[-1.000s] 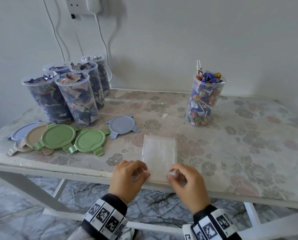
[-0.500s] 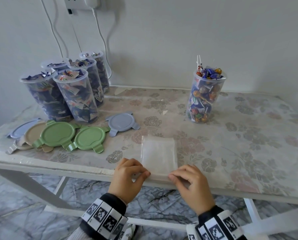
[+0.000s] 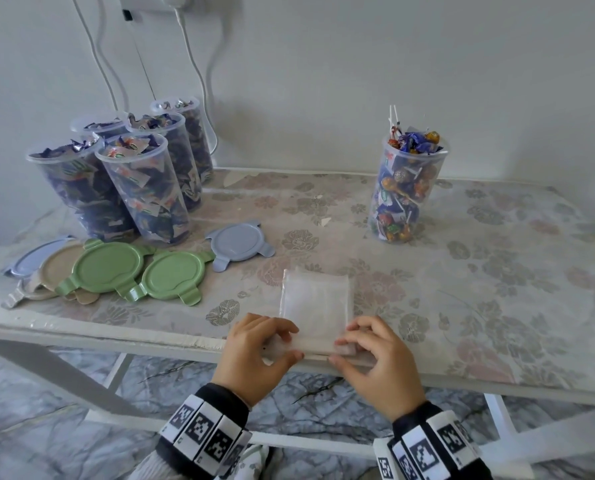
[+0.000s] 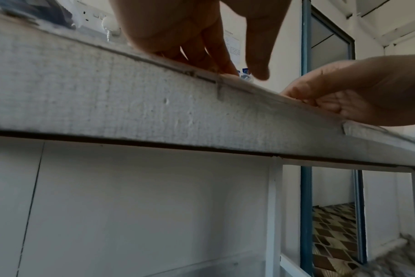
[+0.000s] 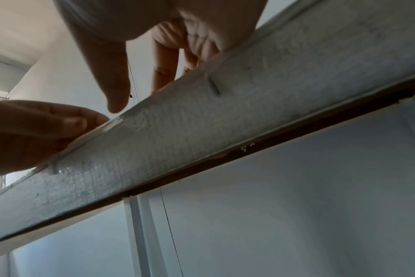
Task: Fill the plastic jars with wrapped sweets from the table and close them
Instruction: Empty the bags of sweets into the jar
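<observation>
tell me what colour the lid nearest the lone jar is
Pale blue-grey lid, clearest in the head view.

Head view: from above and in front of the table (image 3: 496,271), facing forward and down, moderately near. Left wrist view: from below the table's front edge (image 4: 154,112), very close, looking up along the left hand (image 4: 190,28). Right wrist view: same low position, looking up along the right hand (image 5: 154,22). Shared by all three: front edge and both hands.
</observation>
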A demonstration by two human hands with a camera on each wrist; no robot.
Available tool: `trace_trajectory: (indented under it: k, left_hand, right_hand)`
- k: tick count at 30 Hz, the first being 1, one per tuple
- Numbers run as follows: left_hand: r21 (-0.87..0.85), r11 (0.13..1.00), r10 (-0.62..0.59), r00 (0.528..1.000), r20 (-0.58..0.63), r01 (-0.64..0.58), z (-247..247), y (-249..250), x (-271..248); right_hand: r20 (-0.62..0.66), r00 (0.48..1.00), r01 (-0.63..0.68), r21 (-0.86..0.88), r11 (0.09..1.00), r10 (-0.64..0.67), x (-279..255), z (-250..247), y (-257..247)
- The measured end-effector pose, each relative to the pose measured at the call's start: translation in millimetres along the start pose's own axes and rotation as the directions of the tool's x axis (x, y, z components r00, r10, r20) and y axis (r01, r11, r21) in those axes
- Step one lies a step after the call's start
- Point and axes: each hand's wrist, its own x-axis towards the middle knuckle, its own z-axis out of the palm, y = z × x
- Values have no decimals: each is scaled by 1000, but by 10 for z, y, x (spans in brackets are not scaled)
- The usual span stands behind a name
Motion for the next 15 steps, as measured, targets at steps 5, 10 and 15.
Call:
trace_trajectory:
  k: [5, 10, 15]
  left_hand:
    - [11, 999, -47, 999, -17, 47, 17, 30, 10]
    - [86, 992, -91, 994, -61, 96, 84, 76, 36]
    - [27, 998, -50, 995, -87, 53, 126, 61, 32]
  right_hand:
    - [-56, 998, -25, 56, 998, 28, 18, 38, 16]
    - [-135, 988, -59, 85, 995, 70, 42, 63, 21]
    - [-104, 994, -19, 85, 996, 28, 18, 54, 27]
